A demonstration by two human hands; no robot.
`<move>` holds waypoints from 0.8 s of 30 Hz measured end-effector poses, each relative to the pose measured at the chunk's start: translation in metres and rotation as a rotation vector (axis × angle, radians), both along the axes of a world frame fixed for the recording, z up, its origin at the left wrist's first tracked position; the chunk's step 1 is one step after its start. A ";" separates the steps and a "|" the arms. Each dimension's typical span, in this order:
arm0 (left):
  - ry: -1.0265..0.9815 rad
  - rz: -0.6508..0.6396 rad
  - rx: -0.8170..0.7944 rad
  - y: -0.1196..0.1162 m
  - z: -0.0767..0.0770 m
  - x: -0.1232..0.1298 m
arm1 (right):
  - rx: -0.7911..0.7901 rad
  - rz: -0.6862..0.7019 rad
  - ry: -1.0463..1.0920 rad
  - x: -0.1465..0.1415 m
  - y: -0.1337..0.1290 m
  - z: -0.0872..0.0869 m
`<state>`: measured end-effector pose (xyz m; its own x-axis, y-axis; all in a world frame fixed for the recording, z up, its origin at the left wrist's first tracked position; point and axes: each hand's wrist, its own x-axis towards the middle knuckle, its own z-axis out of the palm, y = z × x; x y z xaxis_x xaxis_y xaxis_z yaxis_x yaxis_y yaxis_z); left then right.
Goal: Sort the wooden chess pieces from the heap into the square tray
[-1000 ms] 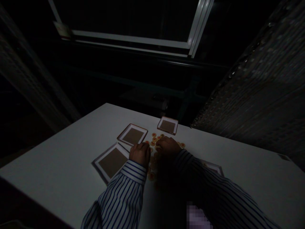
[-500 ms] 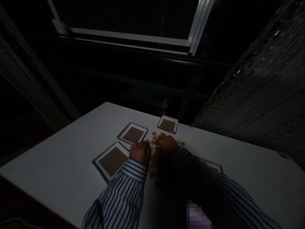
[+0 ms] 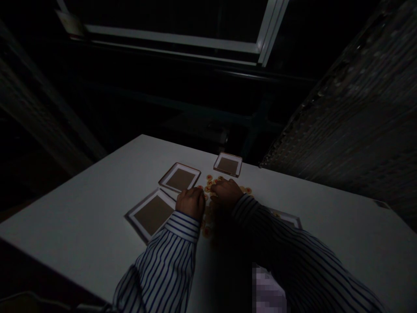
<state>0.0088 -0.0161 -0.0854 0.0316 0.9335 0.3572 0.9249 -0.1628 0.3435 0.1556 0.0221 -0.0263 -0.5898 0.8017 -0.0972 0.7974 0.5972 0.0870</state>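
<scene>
Round pieces (image 3: 206, 232): markings too small to read; several lost in shadow beside right grip (image 3: 227, 192). Left grip (image 3: 190, 202): fingertips hidden, hold unclear. Rightmost tray (image 3: 289, 217): partly covered by right sleeve (image 3: 306, 256). Window frame (image 3: 172, 38): cut by upper edge.

Ahead of you, pale window frame (image 3: 172, 38); light-coloured object (image 3: 70, 25) by its lower left corner. Glinting curtain (image 3: 365, 108) right of you, dimmer drape (image 3: 22, 82) left.

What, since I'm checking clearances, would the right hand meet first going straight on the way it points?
The right hand would probably meet the round pieces just ahead of it first, though dim light leaves depth unclear.
</scene>
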 end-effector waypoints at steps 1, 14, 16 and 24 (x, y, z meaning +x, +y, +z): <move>0.001 0.001 0.000 0.000 0.000 0.000 | 0.000 -0.003 -0.002 0.000 0.000 0.000; -0.017 -0.005 0.004 -0.001 0.000 0.001 | -0.021 -0.024 0.089 -0.002 0.000 0.000; -0.033 -0.015 0.000 0.000 0.000 0.001 | -0.033 -0.032 0.133 0.000 0.000 0.000; -0.161 -0.091 0.052 -0.002 0.004 0.004 | -0.367 -0.178 0.739 0.011 0.011 -0.007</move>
<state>0.0132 -0.0180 -0.0811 0.0537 0.9096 0.4121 0.8392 -0.2648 0.4750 0.1666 0.0329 -0.0332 -0.4714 0.8819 -0.0082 0.6579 0.3454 -0.6692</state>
